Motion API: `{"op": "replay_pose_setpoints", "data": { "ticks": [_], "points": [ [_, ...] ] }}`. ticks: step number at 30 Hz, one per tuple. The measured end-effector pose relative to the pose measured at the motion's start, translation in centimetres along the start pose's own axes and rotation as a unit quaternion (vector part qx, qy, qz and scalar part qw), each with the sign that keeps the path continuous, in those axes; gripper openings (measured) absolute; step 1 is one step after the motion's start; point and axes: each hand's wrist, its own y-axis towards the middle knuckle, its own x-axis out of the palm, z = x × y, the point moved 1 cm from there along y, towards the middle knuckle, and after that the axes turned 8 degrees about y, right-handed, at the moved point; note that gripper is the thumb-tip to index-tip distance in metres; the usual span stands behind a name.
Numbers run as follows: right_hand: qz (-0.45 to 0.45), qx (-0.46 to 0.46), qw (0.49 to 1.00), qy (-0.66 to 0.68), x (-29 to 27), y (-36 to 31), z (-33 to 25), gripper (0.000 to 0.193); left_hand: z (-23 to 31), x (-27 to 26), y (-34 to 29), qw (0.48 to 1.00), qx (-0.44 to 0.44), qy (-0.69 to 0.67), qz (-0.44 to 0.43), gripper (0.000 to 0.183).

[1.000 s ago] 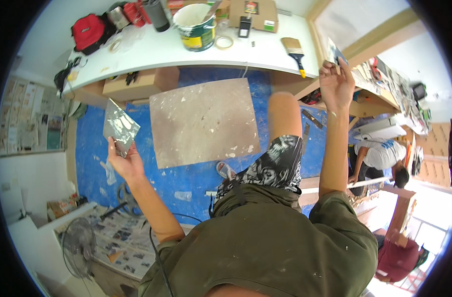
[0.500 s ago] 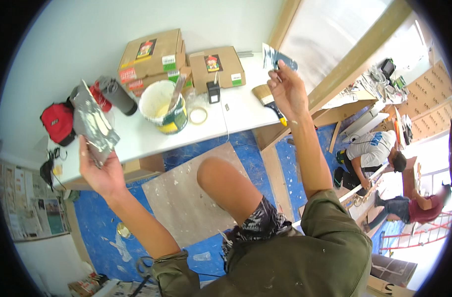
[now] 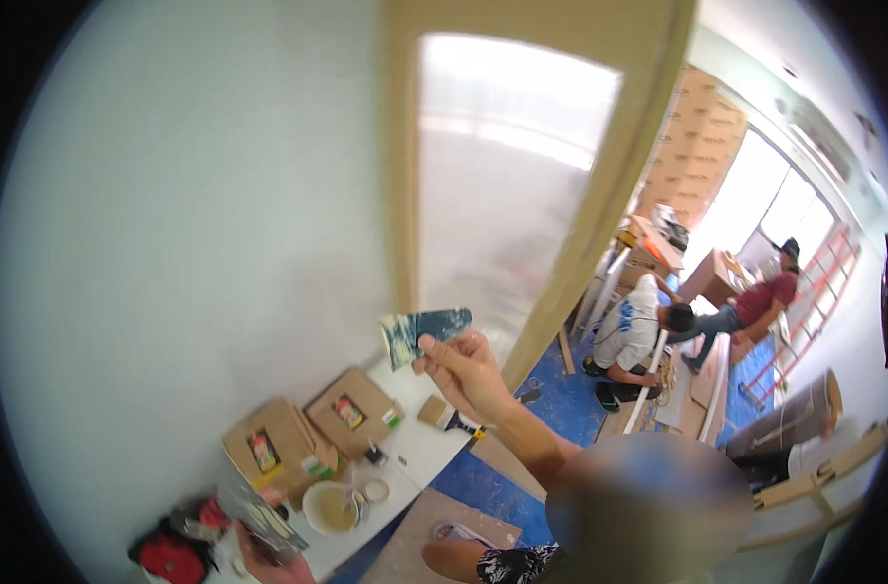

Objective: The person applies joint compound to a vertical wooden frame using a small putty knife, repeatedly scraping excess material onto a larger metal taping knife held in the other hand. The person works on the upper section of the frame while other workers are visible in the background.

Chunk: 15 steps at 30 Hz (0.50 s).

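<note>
My right hand [image 3: 471,375] is raised in front of the pale wall, its fingers closed on a putty knife [image 3: 434,329]. The knife is dark blue-grey, with cream smears along its blade end. Low in the picture, my left hand [image 3: 267,565] grips a flat grey plate [image 3: 259,511] streaked with cream putty; the picture's lower edge cuts that hand off in part. Right of the plate stands a white bucket [image 3: 317,508] of pale paste with a tool leaning inside. A wide paintbrush [image 3: 440,413] with a yellow-tipped handle lies on the white table [image 3: 419,465], below my right hand.
Cardboard boxes [image 3: 269,443], a tape roll [image 3: 376,491] and a red bag [image 3: 166,555] sit on the table. A wooden frame [image 3: 401,175] borders a translucent panel. Two people, one crouching [image 3: 627,336] and one bending [image 3: 767,297], are near a red ladder [image 3: 818,302]. Blue sheeting [image 3: 561,389] covers flooring.
The view has tilted up, showing more wall and panel, with the table now lower. My right hand still holds the putty knife, now before the wall; my left hand still holds the plate.
</note>
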Motion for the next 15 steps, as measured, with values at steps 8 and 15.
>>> {"op": "replay_pose_setpoints", "data": {
  "ticks": [8, 15],
  "points": [
    [0.13, -0.356, 0.904, -0.199, 9.9, -0.9, -15.5, 0.008, 2.5, 4.0, 0.9, 0.967, -0.052, 0.228, -0.102, 0.036],
    [0.194, -0.529, 0.783, -0.263, 15.0, -0.4, -25.5, 0.007, 6.0, 12.3, -1.7, 0.947, -0.261, 0.184, -0.021, 0.037]
  ]
}}
